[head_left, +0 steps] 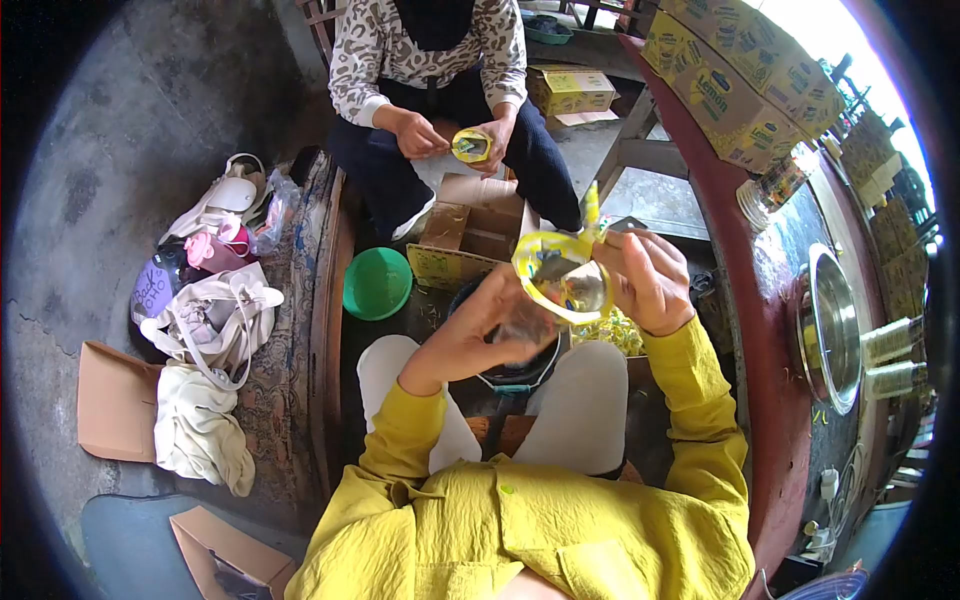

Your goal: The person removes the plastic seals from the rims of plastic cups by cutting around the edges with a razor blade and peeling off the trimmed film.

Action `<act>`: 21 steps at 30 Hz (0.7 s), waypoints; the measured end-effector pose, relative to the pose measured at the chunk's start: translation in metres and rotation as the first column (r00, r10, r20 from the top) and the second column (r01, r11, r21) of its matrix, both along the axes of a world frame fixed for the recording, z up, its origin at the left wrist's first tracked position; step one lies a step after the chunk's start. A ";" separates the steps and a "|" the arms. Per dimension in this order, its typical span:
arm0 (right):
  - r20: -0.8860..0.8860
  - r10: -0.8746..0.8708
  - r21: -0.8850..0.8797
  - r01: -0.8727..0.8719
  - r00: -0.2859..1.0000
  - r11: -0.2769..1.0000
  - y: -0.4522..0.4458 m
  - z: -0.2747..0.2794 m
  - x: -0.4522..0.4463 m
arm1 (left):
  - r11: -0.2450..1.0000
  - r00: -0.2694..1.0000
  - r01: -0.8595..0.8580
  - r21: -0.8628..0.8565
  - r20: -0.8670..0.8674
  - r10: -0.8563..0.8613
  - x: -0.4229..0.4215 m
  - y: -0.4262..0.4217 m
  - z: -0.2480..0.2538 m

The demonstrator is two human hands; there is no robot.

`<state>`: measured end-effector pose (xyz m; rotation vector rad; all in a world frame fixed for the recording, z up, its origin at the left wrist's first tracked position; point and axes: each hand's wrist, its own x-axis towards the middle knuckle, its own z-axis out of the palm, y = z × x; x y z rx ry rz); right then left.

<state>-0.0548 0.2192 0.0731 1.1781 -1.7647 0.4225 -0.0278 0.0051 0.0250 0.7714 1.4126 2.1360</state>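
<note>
In front of me, a clear plastic cup point(552, 265) with a yellow printed band round its rim is tilted with its mouth towards me. My left hand point(490, 322) is wrapped round its lower side, slightly blurred. My right hand point(652, 282) is closed at the rim's right side, its fingers bent by the yellow band. A narrow yellow strip point(592, 206) sticks up from the rim beside those fingers; whether they pinch it is unclear. Below the hands, yellow scraps point(612, 332) lie in a heap, and a dark bucket point(540, 372) stands between my knees, partly hidden.
Opposite, a person's hands point(450, 138) hold a similar yellow-rimmed piece. An open cardboard box point(450, 262) and green basin point(377, 284) stand between us. Bags point(225, 310) lie left. Along the right ledge are lemon cartons point(715, 95), a metal basin point(833, 330) and stacked plastic cups point(893, 360).
</note>
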 end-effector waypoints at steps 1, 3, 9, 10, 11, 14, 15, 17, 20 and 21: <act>-0.009 -0.021 0.003 0.021 1.000 1.000 0.001 0.000 -0.001 | 0.999 0.998 -0.041 -0.009 -0.049 0.041 -0.001 0.000 -0.004; -0.038 -0.039 0.028 0.040 0.999 0.999 -0.002 0.002 -0.001 | 0.992 0.982 -0.125 -0.023 -0.143 0.120 0.001 0.002 -0.008; -0.005 -0.033 0.057 0.033 0.999 0.998 -0.005 0.001 0.001 | 0.861 0.812 -0.490 -0.133 -0.430 0.395 0.015 0.023 -0.003; -0.006 -0.022 0.058 0.023 1.000 0.998 -0.004 0.002 0.002 | 0.874 0.832 -0.458 -0.160 -0.423 0.358 0.016 0.020 -0.001; -0.005 -0.010 0.059 0.011 1.000 0.998 -0.004 0.003 0.003 | 0.885 0.852 -0.425 -0.188 -0.413 0.321 0.018 0.018 -0.001; -0.001 0.023 0.060 -0.023 1.000 0.998 -0.002 0.000 0.007 | 0.964 0.954 -0.203 -0.170 -0.256 0.156 0.021 0.011 -0.002; -0.001 0.032 0.060 -0.031 1.000 0.998 -0.001 -0.001 0.008 | 0.984 0.978 -0.122 -0.133 -0.187 0.096 0.022 0.009 -0.002; -0.037 0.087 0.053 -0.085 0.996 0.995 -0.004 -0.001 0.008 | 0.998 0.998 0.039 -0.043 -0.054 -0.042 0.025 0.007 0.000; -0.032 0.117 0.021 -0.116 0.993 0.993 -0.007 -0.001 0.012 | 0.993 0.992 0.118 0.009 0.050 -0.118 0.029 0.005 0.004; -0.033 0.124 0.024 -0.123 0.992 0.992 -0.008 -0.001 0.013 | 0.989 0.986 0.148 0.020 0.078 -0.149 0.029 0.005 0.005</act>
